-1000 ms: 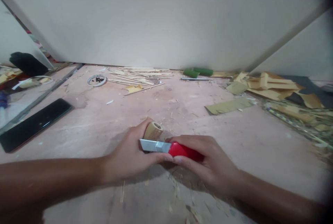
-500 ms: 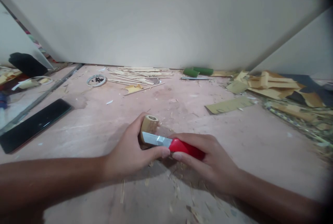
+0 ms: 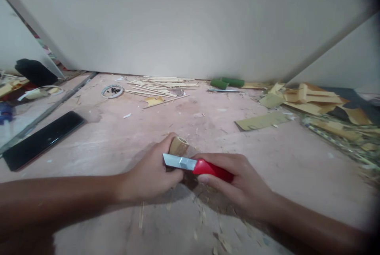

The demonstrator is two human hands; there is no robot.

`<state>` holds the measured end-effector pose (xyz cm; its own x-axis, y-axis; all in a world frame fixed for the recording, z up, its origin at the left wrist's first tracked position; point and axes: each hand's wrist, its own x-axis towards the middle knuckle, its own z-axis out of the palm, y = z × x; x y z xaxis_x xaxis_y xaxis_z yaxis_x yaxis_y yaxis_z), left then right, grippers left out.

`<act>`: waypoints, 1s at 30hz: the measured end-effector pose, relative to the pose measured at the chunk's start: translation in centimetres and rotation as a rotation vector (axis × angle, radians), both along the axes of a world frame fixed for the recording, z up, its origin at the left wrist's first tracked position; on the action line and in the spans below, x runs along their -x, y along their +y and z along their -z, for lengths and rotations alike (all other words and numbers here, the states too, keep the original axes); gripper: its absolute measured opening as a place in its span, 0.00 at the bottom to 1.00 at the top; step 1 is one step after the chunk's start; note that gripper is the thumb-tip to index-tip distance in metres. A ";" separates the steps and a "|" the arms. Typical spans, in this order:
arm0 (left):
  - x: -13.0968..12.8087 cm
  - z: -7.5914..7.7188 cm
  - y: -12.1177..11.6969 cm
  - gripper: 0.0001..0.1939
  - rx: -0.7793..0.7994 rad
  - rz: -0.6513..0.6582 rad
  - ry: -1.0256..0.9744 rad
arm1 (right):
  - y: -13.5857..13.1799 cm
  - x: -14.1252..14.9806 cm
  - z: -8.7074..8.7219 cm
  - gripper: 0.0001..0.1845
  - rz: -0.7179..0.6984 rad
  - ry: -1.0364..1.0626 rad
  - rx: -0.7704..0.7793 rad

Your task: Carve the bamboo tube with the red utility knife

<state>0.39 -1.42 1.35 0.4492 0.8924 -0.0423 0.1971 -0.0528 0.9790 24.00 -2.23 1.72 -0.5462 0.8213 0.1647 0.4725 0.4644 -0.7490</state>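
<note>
My left hand (image 3: 152,168) is wrapped round a short tan hollow tube (image 3: 179,146) that looks like bamboo, its open end tilted up and away from me. In my right hand (image 3: 234,178) is a utility knife (image 3: 212,169) with a red handle. Its wide silver blade points left and crosses in front of the tube, close to my left thumb; whether the edge touches the tube I cannot tell. Thin shavings (image 3: 221,241) lie on the surface below my hands.
A dark phone (image 3: 44,138) lies at left. Along the white panel (image 3: 184,21) are a ring with dark bits (image 3: 112,91), thin sticks (image 3: 162,85) and green tube pieces (image 3: 227,83). Brown paper scraps (image 3: 308,97) and an olive strip (image 3: 263,121) lie at right.
The tube tipped more upright half a second ago and now leans right again. My left thumb has drawn back from the knife handle. The knife has shifted only slightly.
</note>
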 end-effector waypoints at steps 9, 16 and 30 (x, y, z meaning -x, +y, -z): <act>-0.2 0.0 0.1 0.12 0.062 -0.096 -0.095 | -0.1 -0.1 0.3 0.11 0.057 0.004 -0.013; -0.2 -0.1 -0.1 0.10 0.107 -0.081 -0.164 | -0.3 -0.2 0.4 0.11 0.039 0.012 -0.035; 0.5 0.1 0.5 0.14 0.081 0.074 -0.230 | -0.3 0.1 0.4 0.10 0.023 0.072 -0.081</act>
<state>-0.07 -0.93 1.26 0.5195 0.8545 -0.0013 -0.0329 0.0215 0.9992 23.89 -2.58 1.34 -0.5117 0.8160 0.2691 0.4305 0.5145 -0.7416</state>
